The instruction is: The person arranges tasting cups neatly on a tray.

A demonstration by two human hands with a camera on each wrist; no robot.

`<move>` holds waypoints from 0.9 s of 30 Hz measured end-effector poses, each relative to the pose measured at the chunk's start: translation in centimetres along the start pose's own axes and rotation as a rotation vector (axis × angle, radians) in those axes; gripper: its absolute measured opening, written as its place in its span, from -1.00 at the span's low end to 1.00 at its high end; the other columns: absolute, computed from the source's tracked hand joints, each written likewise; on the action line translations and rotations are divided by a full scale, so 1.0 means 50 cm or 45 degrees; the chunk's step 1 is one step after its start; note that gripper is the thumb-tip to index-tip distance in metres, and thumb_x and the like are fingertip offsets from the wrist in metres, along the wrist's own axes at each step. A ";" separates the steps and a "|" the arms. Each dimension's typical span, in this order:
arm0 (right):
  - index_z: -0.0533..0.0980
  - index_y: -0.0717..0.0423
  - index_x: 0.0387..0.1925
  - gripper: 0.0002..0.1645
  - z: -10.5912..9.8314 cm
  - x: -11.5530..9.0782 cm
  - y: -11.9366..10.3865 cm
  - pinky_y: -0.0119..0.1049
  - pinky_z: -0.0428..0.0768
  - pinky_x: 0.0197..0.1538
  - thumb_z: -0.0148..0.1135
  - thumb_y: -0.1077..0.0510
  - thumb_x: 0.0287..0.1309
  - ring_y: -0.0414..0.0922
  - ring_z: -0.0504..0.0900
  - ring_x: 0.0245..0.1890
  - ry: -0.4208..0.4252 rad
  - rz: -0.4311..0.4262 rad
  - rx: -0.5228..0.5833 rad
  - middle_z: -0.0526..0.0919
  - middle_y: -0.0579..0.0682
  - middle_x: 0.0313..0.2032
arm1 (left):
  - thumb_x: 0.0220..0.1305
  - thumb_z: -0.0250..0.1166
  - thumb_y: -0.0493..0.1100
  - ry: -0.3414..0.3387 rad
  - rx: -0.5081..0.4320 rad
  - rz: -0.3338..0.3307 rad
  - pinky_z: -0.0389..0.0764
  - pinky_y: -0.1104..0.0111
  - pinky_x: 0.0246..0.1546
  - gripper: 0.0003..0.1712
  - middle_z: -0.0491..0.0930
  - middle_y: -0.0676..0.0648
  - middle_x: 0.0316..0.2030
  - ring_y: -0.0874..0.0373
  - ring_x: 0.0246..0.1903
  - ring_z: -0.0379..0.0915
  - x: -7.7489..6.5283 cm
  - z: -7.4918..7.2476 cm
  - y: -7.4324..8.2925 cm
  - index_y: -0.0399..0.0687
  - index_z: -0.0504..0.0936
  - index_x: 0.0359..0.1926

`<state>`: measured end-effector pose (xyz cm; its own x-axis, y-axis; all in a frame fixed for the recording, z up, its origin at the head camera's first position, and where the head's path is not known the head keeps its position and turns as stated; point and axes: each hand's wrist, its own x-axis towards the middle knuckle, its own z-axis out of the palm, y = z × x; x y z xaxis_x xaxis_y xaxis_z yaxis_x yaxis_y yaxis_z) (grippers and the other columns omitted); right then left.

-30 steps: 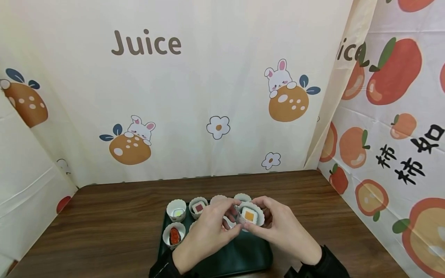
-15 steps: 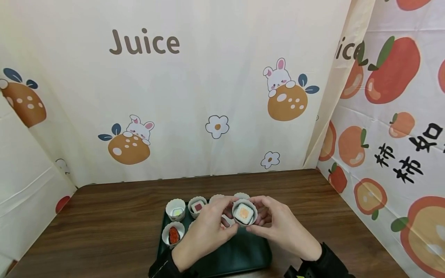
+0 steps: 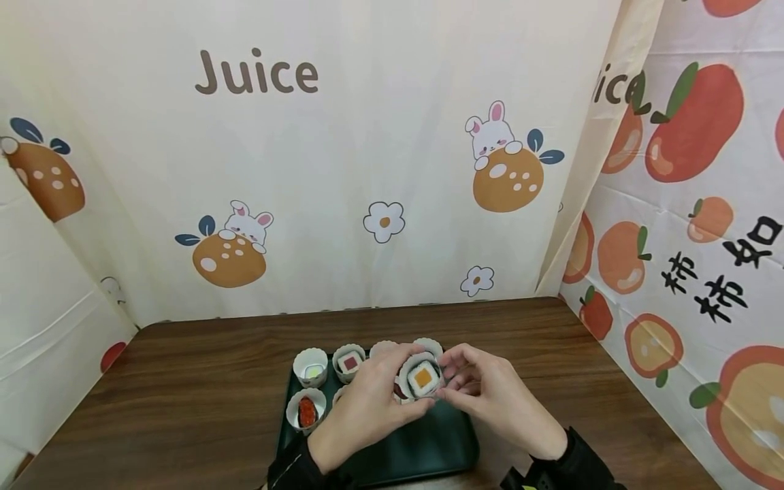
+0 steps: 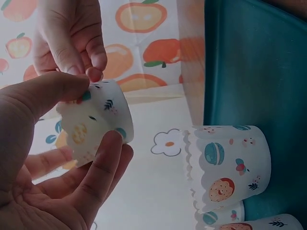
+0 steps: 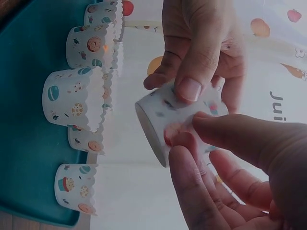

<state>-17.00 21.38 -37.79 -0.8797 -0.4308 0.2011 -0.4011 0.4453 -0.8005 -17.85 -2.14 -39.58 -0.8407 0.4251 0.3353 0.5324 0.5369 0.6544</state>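
A white, scalloped paper baking cup with printed sweets is raised over the dark green tray. Inside it sits a square sushi roll, white with an orange-yellow middle and a dark wrap. My left hand grips the cup's side between thumb and fingers. From the other side, my right hand has its curled fingers and thumb at the cup's wall, seemingly pinching it lightly. In the right wrist view, the cup lies tilted between both hands.
More paper cups stand on the tray's left and back: one holds a red-topped sushi, another a roll with a dark red middle, another something pale green. The brown wooden table meets a printed curtain behind.
The held cup has moved slightly left and turned between the hands, so the sushi's angle differs. My right fingers have shifted along its rim and spread a little.
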 end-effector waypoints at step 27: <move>0.67 -0.13 -0.13 -0.88 -0.046 -0.013 -0.021 -0.41 0.66 -0.24 0.42 -0.02 0.42 -0.32 0.62 -0.34 0.082 -0.070 -0.173 0.70 -0.26 -0.34 | 0.21 0.62 -0.05 -0.308 0.395 0.160 0.48 0.61 -0.33 -0.40 0.60 0.04 -0.18 0.38 -0.36 0.40 0.047 0.058 0.003 -0.01 0.63 0.23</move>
<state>-16.58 22.99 -35.80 -0.8684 -0.4080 0.2819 -0.4761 0.5265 -0.7044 -19.45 1.07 -40.65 -0.7396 0.6405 0.2066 0.6650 0.6483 0.3708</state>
